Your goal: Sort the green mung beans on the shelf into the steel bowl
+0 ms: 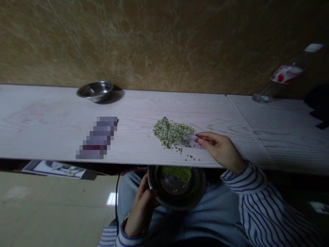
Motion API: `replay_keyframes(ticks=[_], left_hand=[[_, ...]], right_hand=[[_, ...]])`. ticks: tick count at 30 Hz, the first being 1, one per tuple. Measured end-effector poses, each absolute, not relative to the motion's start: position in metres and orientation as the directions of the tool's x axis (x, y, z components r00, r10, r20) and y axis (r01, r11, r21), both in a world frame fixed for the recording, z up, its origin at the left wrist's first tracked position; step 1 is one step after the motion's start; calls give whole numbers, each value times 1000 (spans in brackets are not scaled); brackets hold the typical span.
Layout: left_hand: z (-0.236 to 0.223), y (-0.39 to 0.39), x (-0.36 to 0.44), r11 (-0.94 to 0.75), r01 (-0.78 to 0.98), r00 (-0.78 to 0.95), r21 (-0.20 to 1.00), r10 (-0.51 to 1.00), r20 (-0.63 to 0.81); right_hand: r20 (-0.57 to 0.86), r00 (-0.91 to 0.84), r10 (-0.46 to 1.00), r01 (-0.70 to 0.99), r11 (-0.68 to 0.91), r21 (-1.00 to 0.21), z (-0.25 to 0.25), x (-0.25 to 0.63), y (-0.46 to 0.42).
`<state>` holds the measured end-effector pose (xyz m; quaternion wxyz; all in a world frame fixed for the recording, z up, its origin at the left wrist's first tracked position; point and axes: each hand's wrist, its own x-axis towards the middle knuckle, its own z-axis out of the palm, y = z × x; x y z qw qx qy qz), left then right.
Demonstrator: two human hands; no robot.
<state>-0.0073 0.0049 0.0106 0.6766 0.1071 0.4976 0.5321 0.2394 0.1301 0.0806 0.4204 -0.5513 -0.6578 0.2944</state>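
Observation:
A metal bowl [202, 192] sits below the table edge, over my lap, with small green beans [180, 172] heaped at its far side. My left hand [142, 209] is closed on the bowl's left rim. On the tabletop lies a pile [166, 133] of the same green beans mixed with white grains. At the pile's right side, my right hand [222, 149] pinches a thin, clear plastic piece [197, 142]. Its left end reaches in among the beans, and its exact kind is unclear. Several loose beans [191, 156] are scattered between the pile and the front edge.
Another metal bowl [95, 92] stands near the wall at the back left. A pixelated flat object [97, 139] lies in front of it. Farther right stands a clear bottle [286, 73] with a white cap. A dark item [318, 104] is at the far right. A seam crosses the white table [136, 144].

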Motion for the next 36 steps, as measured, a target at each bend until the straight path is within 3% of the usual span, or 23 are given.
replay_keyframes(ticks=[36], left_hand=[[9,3,-11,423,-604,-25,675,837,-547]], right_hand=[[150,-151,977,423,201,-884,84,235,136]])
